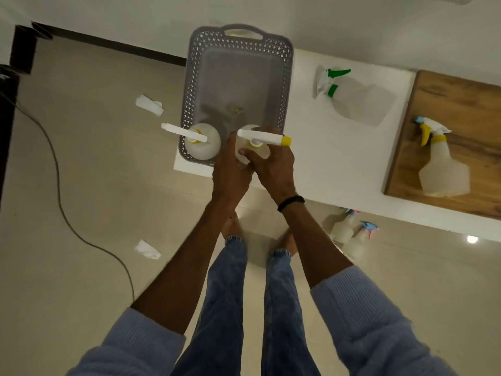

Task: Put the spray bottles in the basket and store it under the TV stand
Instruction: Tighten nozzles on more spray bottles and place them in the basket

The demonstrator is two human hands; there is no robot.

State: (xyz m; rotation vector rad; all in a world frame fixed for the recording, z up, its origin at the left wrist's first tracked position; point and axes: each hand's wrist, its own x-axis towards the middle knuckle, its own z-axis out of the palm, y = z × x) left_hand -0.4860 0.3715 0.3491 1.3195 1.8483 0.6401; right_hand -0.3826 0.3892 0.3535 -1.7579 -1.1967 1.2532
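A grey perforated basket (235, 44) stands on the white TV stand top (339, 153). One white spray bottle with a yellow collar (202, 143) stands upright in the basket's near left corner. Both my left hand (230, 169) and my right hand (273, 164) wrap a second white bottle with a yellow nozzle tip (264, 138) at the basket's near right corner. A green-trigger bottle (357, 99) lies on the white top to the right. A yellow-trigger bottle (439, 164) lies on the wooden section (461, 99).
Two more spray bottles (349, 234) with blue and pink heads sit on the tiled floor below the stand, right of my feet. White paper scraps (149, 104) and a dark cable (62, 207) lie on the floor to the left.
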